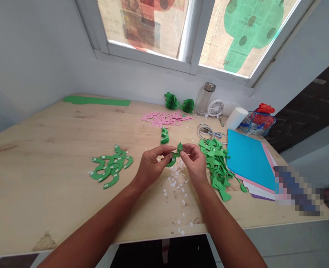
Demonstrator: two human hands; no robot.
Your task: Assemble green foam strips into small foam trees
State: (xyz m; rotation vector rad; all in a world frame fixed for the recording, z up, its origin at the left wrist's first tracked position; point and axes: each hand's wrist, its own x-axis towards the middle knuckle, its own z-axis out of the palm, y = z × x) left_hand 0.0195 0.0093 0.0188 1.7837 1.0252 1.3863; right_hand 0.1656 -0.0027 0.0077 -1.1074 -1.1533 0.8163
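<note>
Between my two hands, over the middle of the table, is a small green paper cutout (pixel 171 162) with a curved end. My left hand (pixel 155 162) pinches its left part between thumb and fingers. The fingertips of my right hand (pixel 193 160) are closed on a folded green tip (pixel 179 147) at the upper right of it; whether that tip is a separate piece I cannot tell. Just beyond my hands stands a small stack of curved green paper pieces (pixel 165 136). Tiny white paper bits (pixel 178 178) lie scattered beneath and in front of my hands.
Left of my hands lie curved green pieces with white tabs (pixel 111 166). To the right are a heap of green scraps (pixel 217 163), scissors (pixel 206 131) and blue paper sheets (pixel 249 158). Pink cutouts (pixel 164 118), a bottle (pixel 205 99) and a small fan (pixel 215 108) stand farther back.
</note>
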